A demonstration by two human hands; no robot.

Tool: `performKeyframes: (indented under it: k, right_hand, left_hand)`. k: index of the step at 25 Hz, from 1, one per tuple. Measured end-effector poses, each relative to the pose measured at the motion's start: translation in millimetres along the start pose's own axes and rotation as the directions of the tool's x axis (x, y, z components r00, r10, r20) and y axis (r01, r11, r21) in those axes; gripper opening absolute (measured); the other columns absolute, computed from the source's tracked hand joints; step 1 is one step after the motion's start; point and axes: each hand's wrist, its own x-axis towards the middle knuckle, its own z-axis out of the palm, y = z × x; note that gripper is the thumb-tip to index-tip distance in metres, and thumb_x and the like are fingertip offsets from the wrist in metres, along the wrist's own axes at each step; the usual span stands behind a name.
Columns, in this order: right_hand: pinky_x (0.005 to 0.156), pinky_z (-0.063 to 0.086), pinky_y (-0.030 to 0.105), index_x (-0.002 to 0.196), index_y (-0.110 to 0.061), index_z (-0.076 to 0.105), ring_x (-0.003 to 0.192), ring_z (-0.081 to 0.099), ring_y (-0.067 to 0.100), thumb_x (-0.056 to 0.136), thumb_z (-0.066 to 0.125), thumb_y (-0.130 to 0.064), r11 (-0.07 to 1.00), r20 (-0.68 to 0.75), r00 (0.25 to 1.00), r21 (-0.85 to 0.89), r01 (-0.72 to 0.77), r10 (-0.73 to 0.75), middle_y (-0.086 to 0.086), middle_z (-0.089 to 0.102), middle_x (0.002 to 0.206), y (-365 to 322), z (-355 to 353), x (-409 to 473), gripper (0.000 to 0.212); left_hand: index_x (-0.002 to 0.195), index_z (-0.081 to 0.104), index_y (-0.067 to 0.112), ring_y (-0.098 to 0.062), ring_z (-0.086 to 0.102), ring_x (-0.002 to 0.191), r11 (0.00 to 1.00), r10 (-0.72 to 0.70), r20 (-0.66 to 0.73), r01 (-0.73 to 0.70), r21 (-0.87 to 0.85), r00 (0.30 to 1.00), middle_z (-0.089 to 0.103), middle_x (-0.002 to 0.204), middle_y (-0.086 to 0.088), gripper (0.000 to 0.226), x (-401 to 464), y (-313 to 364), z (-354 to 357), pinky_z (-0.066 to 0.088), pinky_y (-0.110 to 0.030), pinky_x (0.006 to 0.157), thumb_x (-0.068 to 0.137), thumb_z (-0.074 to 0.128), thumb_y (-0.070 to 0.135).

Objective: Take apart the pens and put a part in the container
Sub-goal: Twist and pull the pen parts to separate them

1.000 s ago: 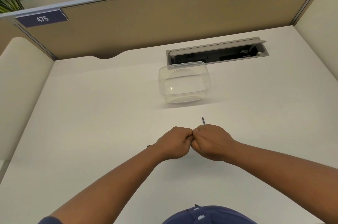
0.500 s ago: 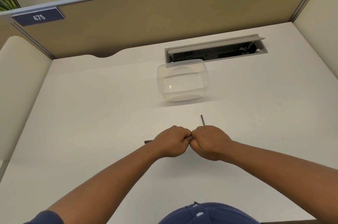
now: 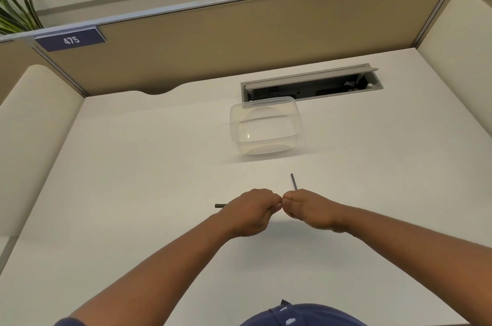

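A dark pen end (image 3: pixel 220 205) juts left from the left hand (image 3: pixel 251 208), fisted on it, knuckles touching the right hand (image 3: pixel 310 207), fisted on a thin rod (image 3: pixel 294 182) pointing far, so separation looks unfinished and the clear container (image 3: pixel 266 126) beyond is empty.

We see only two dark ends of the pen (image 3: pixel 294 181), its middle hidden inside the closed left hand (image 3: pixel 253 210) and right hand (image 3: pixel 310 210). Both elbows and the tabletop (image 3: pixel 133 166) near edge are cropped.
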Motion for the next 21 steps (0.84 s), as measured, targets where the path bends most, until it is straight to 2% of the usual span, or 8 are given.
performKeyframes:
  k: [3, 5, 7, 9, 12, 15, 18, 21]
  right_hand:
    - [0.063, 0.039, 0.034, 0.083, -0.022, 0.046, 0.067, 0.040, 0.015, 0.105, 0.033, -0.031, 0.782, -0.048, 0.956, -0.588, 0.208, -0.291, -0.007, 0.048, 0.075, 8, 6, -9, 0.027]
    - [0.062, 0.041, 0.035, 0.094, -0.023, 0.051, 0.072, 0.038, 0.015, 0.104, 0.033, -0.031, 0.625, -0.033, 0.916, -0.740, 0.247, -0.401, -0.006, 0.051, 0.082, 11, 7, -15, 0.021]
    - [0.060, 0.039, 0.033, 0.088, -0.024, 0.049, 0.069, 0.039, 0.013, 0.104, 0.034, -0.035, 0.723, -0.113, 0.916, -0.654, 0.223, -0.385, -0.010, 0.049, 0.077, 12, 10, -18, 0.024]
    - [0.057, 0.036, 0.026, 0.078, -0.024, 0.052, 0.059, 0.041, 0.007, 0.103, 0.037, -0.041, 0.986, -0.185, 0.975, -0.134, 0.099, -0.123, -0.013, 0.049, 0.066, 4, 11, -19, 0.034]
    - [0.050, 0.025, 0.024, 0.072, -0.020, 0.056, 0.053, 0.033, 0.012, 0.099, 0.039, -0.044, 0.915, 0.048, 0.985, 0.366, -0.171, 0.165, -0.005, 0.048, 0.062, -7, 7, -21, 0.040]
    - [0.052, 0.021, 0.028, 0.067, -0.021, 0.054, 0.053, 0.029, 0.014, 0.096, 0.042, -0.042, 0.909, 0.052, 0.980, 0.369, -0.196, 0.190, -0.004, 0.046, 0.061, -10, 4, -23, 0.038]
    - [0.051, 0.022, 0.027, 0.065, -0.021, 0.051, 0.053, 0.028, 0.014, 0.097, 0.044, -0.042, 0.926, -0.038, 0.987, 0.355, -0.132, 0.156, -0.004, 0.044, 0.060, -6, 4, -25, 0.039]
    - [0.056, 0.035, 0.028, 0.068, -0.022, 0.051, 0.058, 0.038, 0.011, 0.102, 0.042, -0.037, 0.993, -0.275, 0.955, 0.004, 0.120, -0.114, -0.009, 0.048, 0.063, 5, 9, -26, 0.038]
  left_hand:
    - [0.087, 0.065, 0.022, 0.000, 0.053, 0.073, 0.980, -0.057, 0.100, 0.075, -0.186, 0.993, 0.059, 0.077, 0.016, 0.027, 0, -2, -6, 0.045, -0.022, 0.070, 0.105, 0.047, 0.031]
    - [0.099, 0.072, 0.023, 0.010, 0.055, 0.076, 0.969, -0.080, 0.124, 0.107, -0.223, 0.989, 0.063, 0.082, 0.020, 0.024, -3, 0, -9, 0.040, -0.010, 0.069, 0.104, 0.050, 0.031]
    - [0.091, 0.068, 0.020, -0.001, 0.052, 0.067, 0.978, -0.043, 0.056, 0.053, -0.201, 0.998, 0.058, 0.070, 0.016, 0.027, -6, 5, -9, 0.041, -0.018, 0.064, 0.104, 0.048, 0.031]
    - [0.086, 0.063, 0.018, -0.015, 0.051, 0.066, 0.994, -0.010, -0.016, 0.008, -0.105, 1.000, 0.058, 0.069, 0.005, 0.030, -8, 10, -8, 0.048, -0.036, 0.064, 0.105, 0.044, 0.031]
    - [0.095, 0.064, 0.019, -0.022, 0.057, 0.080, 0.997, 0.053, -0.091, -0.047, 0.066, 0.994, 0.067, 0.083, 0.001, 0.025, -8, 16, -7, 0.049, -0.045, 0.072, 0.104, 0.044, 0.031]
    - [0.108, 0.061, 0.021, -0.022, 0.058, 0.085, 0.995, 0.014, -0.161, 0.002, 0.099, 0.987, 0.069, 0.092, 0.000, 0.021, -9, 17, -6, 0.049, -0.042, 0.074, 0.103, 0.049, 0.036]
    - [0.088, 0.056, 0.017, -0.025, 0.052, 0.074, 0.985, 0.035, -0.195, 0.000, 0.173, 0.980, 0.060, 0.076, -0.002, 0.026, -12, 14, -6, 0.048, -0.044, 0.064, 0.104, 0.046, 0.035]
    - [0.082, 0.054, 0.016, -0.022, 0.045, 0.066, 1.000, 0.002, -0.172, -0.002, 0.005, 0.985, 0.051, 0.067, -0.004, 0.035, -13, 15, -9, 0.044, -0.039, 0.060, 0.104, 0.043, 0.041]
